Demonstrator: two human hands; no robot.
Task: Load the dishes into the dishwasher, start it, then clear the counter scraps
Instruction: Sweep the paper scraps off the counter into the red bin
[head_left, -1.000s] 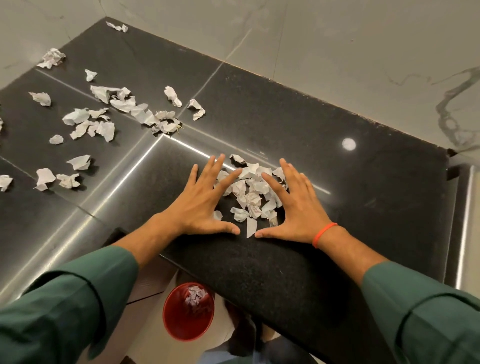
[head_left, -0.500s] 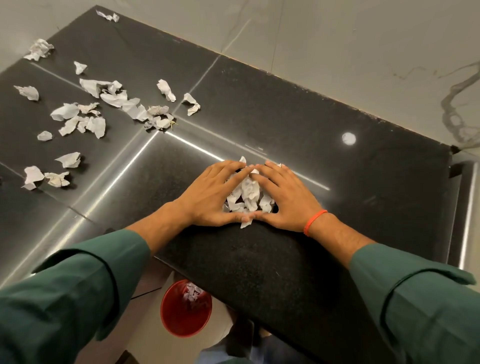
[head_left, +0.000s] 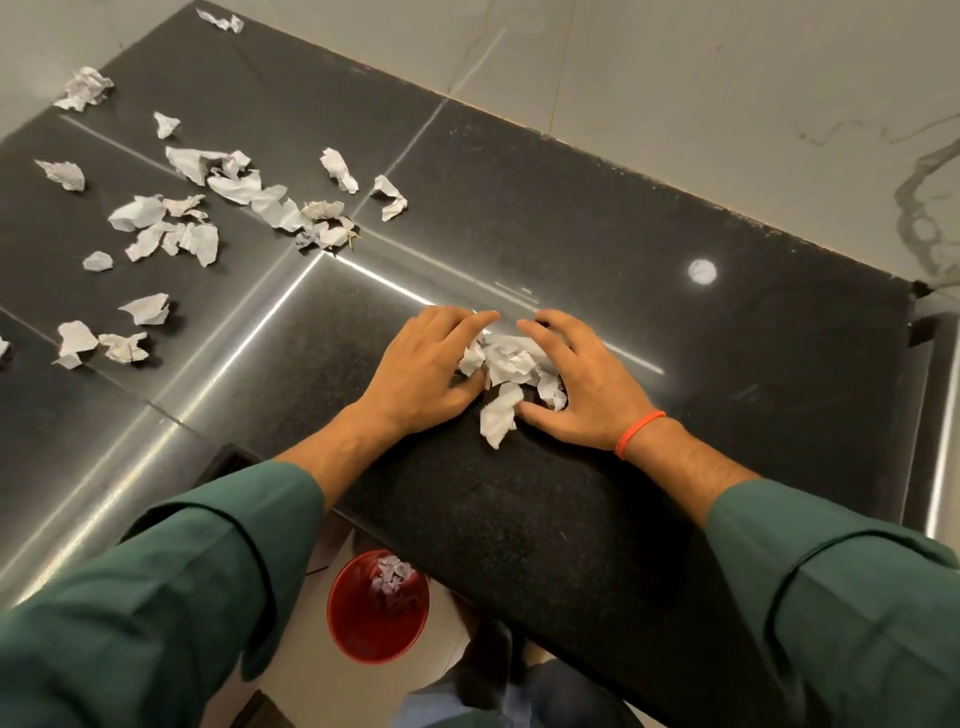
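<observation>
Two hands sit in the middle of the frame on a shiny black tabletop (head_left: 597, 234). The left hand (head_left: 423, 371) and the right hand (head_left: 582, 384) are cupped around a small heap of paper scraps (head_left: 511, 369). The heap lies between the two hands and touches both. Each grip is curled in part way, with fingers bent over the top of the heap and thumbs pressed in near the bottom, but neither grip is closed tight on the paper. One long scrap sticks out of the heap toward the near edge of the tabletop. The right wrist wears an orange band (head_left: 639, 433). Both arms have green sleeves (head_left: 156, 597) that fill the lower corners of the frame. More loose scraps (head_left: 197, 223) are spread over the upper left of the frame, well apart from the hands. A few of them lie alone and some lie in little bunches. Below the near edge of the tabletop, in the lower middle of the frame, a red bin (head_left: 377, 608) stands on the floor. It has some paper bits inside. A pale wall (head_left: 727, 78) runs along the far side of the tabletop.
</observation>
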